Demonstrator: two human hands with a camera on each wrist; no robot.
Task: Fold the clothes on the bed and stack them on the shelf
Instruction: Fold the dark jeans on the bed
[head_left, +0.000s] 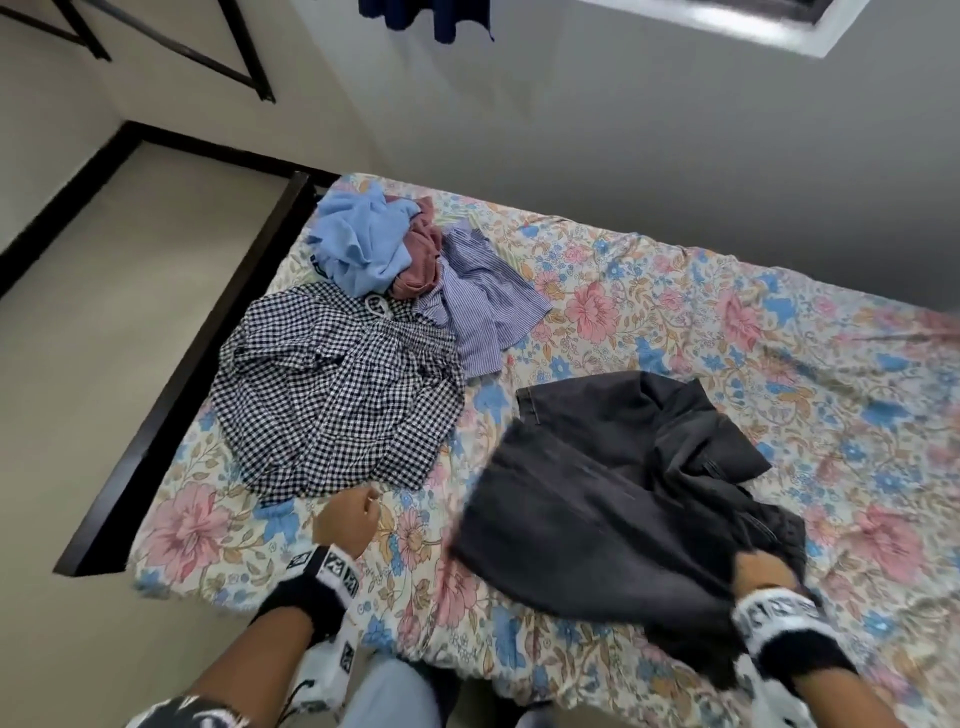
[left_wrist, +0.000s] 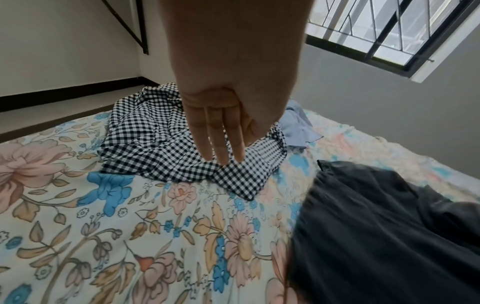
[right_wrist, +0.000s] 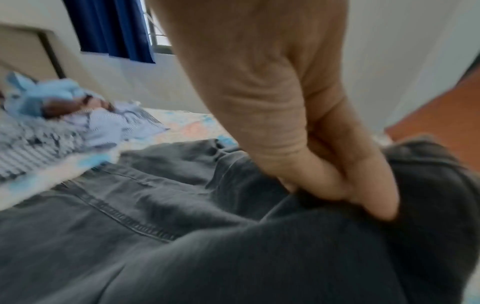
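Dark grey jeans (head_left: 613, 488) lie rumpled on the floral bed (head_left: 727, 322), blurred at their near left edge. My right hand (head_left: 763, 571) grips a fold of these jeans (right_wrist: 182, 226) near the bed's front edge, with its fingers (right_wrist: 337, 185) curled into the cloth. My left hand (head_left: 348, 519) hovers empty above the sheet, just short of a black-and-white checked garment (head_left: 332, 395). In the left wrist view its fingers (left_wrist: 221, 139) hang straight and loose over the checked garment (left_wrist: 155, 144). Farther back lie a light blue garment (head_left: 358, 239), a dusty pink one (head_left: 421, 260) and a blue striped shirt (head_left: 483, 301).
The bed's dark frame (head_left: 176, 364) runs along the left, with pale floor (head_left: 78, 338) beyond it. A grey wall (head_left: 623, 156) backs the bed, with a barred window (left_wrist: 389, 30) and a navy curtain (right_wrist: 111, 28). Bare sheet (head_left: 779, 364) stretches to the right.
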